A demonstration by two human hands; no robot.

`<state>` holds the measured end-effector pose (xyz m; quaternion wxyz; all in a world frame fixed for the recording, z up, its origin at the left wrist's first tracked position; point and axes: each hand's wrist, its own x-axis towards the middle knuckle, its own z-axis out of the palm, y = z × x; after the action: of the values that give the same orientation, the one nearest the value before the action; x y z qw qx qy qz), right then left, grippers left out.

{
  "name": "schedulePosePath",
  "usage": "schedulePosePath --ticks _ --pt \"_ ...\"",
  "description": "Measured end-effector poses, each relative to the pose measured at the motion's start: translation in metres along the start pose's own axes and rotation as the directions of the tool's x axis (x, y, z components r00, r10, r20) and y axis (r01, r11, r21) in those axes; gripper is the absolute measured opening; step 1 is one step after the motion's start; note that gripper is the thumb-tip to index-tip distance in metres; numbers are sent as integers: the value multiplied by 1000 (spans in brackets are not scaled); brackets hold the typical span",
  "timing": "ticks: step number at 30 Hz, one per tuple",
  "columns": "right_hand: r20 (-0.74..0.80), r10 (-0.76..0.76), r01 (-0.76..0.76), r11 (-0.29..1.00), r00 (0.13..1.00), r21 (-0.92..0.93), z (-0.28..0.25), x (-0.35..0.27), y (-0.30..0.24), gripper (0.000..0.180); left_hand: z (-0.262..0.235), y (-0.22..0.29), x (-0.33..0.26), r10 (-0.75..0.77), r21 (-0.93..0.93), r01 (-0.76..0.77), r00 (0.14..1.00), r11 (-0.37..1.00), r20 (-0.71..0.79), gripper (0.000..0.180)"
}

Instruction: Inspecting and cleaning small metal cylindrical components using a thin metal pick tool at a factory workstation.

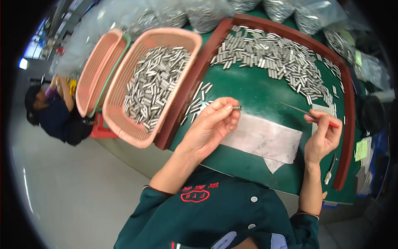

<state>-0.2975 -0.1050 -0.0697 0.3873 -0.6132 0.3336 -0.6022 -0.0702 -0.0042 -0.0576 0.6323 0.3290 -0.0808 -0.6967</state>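
My left hand (pixel 216 122) pinches a small metal piece (pixel 237 108) between thumb and fingertips, above the near edge of the green tabletop (pixel 244 89). Over to the right, my right hand (pixel 324 135) is closed round the red handle of a slim pointed metal tool (pixel 299 109). The tool's tip points left toward the metal piece, with a gap between them. Below and between my hands lies a stained whitish cloth (pixel 265 135). A few loose metal pieces (pixel 195 106) rest just left of my left hand. Many more form a spread-out pile (pixel 277 54) at the far side.
A dark red raised border (pixel 190 91) edges the table. Left of it stands a pink basket (pixel 124 135) of metal pieces, beside nested baskets (pixel 89 83). Filled plastic bags (pixel 203 16) line the back. A small tool (pixel 330 170) lies at right. Another person (pixel 58 108) sits far left.
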Motion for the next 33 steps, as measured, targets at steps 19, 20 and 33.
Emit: schedulePosePath --ticks 19,20,33 --pt "-116 21 -11 996 993 85 -23 17 6 5 27 -28 85 -172 8 172 985 985 -4 12" --pt "-117 26 -16 996 993 86 -23 18 6 5 26 -28 85 -178 -10 178 984 984 -9 12" --pt "-103 -3 9 998 995 59 -24 18 6 5 24 -31 85 -209 -35 209 978 977 1 13"
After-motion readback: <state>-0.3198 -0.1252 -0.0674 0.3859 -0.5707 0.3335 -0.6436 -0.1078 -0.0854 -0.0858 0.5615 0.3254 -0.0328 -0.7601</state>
